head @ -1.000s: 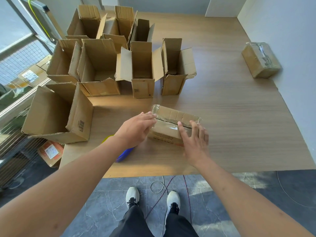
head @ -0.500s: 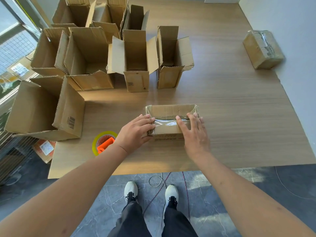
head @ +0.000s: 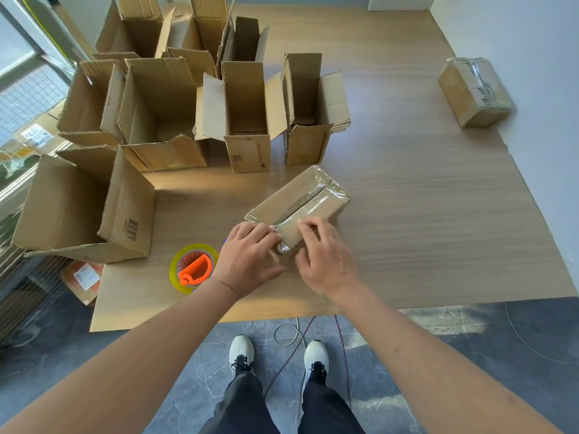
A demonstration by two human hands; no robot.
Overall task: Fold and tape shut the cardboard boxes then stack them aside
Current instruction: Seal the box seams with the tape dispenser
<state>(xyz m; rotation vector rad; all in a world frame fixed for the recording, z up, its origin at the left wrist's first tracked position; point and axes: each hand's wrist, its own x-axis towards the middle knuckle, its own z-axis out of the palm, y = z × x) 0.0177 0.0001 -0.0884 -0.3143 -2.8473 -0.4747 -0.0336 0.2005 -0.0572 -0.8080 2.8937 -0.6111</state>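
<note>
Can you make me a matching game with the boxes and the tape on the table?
Things:
1. tape roll
2. box under the hands
3. taped box
4. tall open box

Places:
A. far right, by the wall
B. left of the left hand
C. back row, flaps up
D. middle, near the table's front edge

Pairs: 1-B, 2-D, 3-A, 4-C

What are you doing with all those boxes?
A person is sealing a small brown cardboard box that lies closed on the wooden table, with clear tape along its seam. The left hand and right hand hold its near end, fingers pressing the tape down. A yellow tape roll with an orange dispenser sits just left of the hands. Several open cardboard boxes wait behind, and one taped box rests by the wall.
</note>
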